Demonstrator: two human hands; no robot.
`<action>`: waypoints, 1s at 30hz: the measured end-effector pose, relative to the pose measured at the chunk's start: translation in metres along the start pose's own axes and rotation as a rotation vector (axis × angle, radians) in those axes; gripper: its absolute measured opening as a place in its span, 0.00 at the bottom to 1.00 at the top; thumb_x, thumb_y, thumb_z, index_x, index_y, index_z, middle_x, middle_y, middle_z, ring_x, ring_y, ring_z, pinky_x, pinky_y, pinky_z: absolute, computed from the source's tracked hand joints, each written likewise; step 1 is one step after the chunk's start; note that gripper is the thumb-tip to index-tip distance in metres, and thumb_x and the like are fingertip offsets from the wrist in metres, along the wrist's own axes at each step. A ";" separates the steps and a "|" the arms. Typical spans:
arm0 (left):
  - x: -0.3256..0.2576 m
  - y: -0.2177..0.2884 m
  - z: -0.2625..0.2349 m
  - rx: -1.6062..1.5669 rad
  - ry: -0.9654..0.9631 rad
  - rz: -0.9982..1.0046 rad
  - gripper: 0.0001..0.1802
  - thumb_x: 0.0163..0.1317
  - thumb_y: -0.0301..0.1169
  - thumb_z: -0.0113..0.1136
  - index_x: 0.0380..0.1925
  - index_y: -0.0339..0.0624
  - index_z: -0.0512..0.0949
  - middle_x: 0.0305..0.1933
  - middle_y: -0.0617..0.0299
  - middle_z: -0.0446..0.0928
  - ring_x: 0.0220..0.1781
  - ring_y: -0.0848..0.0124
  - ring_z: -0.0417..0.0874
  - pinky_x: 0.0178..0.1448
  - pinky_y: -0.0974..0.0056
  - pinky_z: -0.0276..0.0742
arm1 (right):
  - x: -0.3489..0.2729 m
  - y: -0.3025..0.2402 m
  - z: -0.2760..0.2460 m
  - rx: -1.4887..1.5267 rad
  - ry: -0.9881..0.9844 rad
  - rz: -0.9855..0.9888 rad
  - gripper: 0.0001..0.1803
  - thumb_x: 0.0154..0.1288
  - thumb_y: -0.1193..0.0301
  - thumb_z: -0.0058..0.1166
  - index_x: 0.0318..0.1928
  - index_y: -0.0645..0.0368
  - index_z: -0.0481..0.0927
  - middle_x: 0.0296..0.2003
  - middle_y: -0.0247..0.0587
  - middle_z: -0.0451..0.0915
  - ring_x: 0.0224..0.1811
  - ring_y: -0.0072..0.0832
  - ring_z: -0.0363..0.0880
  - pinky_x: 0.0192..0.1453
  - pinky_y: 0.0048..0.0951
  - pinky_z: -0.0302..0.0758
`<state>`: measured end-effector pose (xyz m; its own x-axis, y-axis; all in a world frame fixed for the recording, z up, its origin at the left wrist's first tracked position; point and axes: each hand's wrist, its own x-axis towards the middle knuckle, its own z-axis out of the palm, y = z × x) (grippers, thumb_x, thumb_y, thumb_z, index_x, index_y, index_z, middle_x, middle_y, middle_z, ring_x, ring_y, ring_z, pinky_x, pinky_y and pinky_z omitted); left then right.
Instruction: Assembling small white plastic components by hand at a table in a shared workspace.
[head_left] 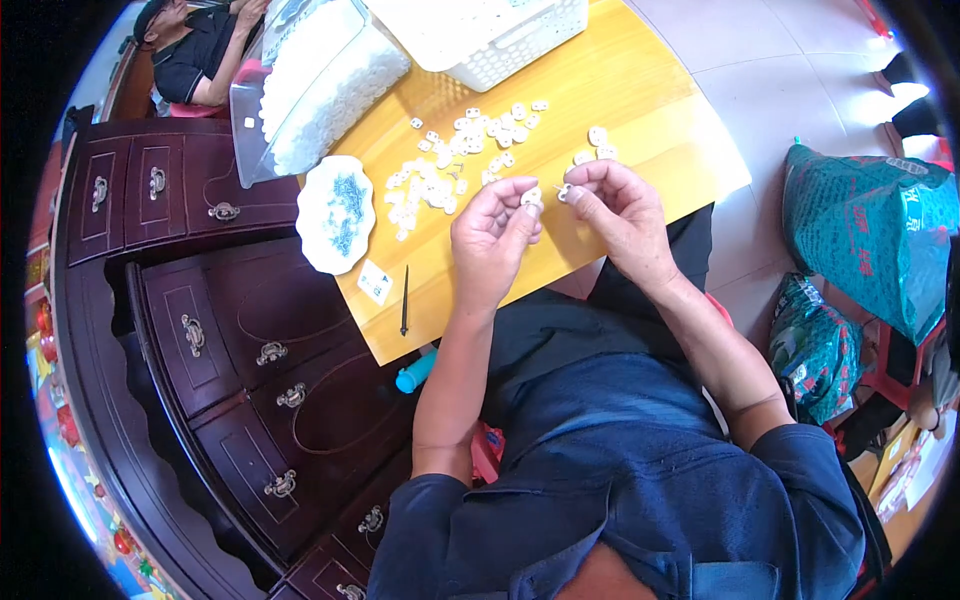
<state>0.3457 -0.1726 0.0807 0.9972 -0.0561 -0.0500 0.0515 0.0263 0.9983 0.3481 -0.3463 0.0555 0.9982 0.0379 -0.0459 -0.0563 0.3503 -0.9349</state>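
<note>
My left hand (496, 232) pinches a small white plastic piece with holes (532, 198) between thumb and fingers, above the near edge of the wooden table (660, 130). Just to its right, my right hand (625, 220) is closed on a tiny pale and dark part (564, 192), its exact kind too small to tell. The two parts are close together but apart. Beyond my hands lies a loose scatter of similar white pieces (430, 188). Several more pieces (598, 136) form a little group past my right hand.
At the left stand a scalloped white plate (312, 240) of small bluish bits, a card (375, 282) and a thin black rod (405, 305). A clear bin (243, 130) of white pieces and a white basket (510, 58) stand behind. Green sacks (865, 220) lie right; a person (195, 60) sits far left.
</note>
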 end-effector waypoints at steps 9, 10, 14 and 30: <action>0.001 0.001 -0.005 0.012 -0.036 0.056 0.16 0.67 0.16 0.63 0.54 0.31 0.79 0.44 0.62 0.83 0.42 0.79 0.83 0.50 0.72 0.81 | -0.001 0.003 0.000 -0.006 -0.075 0.046 0.07 0.72 0.75 0.61 0.48 0.62 0.82 0.35 0.25 0.81 0.36 0.09 0.76 0.42 0.14 0.74; 0.001 0.000 -0.005 0.012 -0.049 0.076 0.16 0.66 0.16 0.64 0.54 0.31 0.79 0.44 0.62 0.83 0.43 0.78 0.83 0.51 0.72 0.81 | -0.001 0.003 0.000 -0.004 -0.080 0.044 0.07 0.72 0.75 0.60 0.48 0.63 0.82 0.35 0.25 0.81 0.36 0.09 0.76 0.41 0.14 0.74; 0.001 -0.004 -0.007 0.017 -0.060 0.113 0.16 0.66 0.16 0.64 0.54 0.31 0.79 0.45 0.62 0.83 0.45 0.78 0.83 0.52 0.72 0.81 | -0.002 0.002 0.003 -0.018 -0.089 0.044 0.07 0.72 0.75 0.60 0.47 0.63 0.82 0.34 0.25 0.81 0.35 0.10 0.76 0.41 0.14 0.74; 0.001 -0.003 -0.008 0.034 -0.072 0.102 0.17 0.65 0.16 0.65 0.54 0.31 0.79 0.44 0.62 0.81 0.45 0.77 0.81 0.52 0.72 0.79 | -0.003 0.002 0.002 -0.074 -0.112 0.083 0.07 0.72 0.76 0.59 0.48 0.63 0.82 0.35 0.26 0.81 0.35 0.10 0.76 0.41 0.15 0.74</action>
<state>0.3473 -0.1646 0.0770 0.9906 -0.1264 0.0527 -0.0529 0.0018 0.9986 0.3452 -0.3438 0.0542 0.9816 0.1693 -0.0886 -0.1330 0.2723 -0.9530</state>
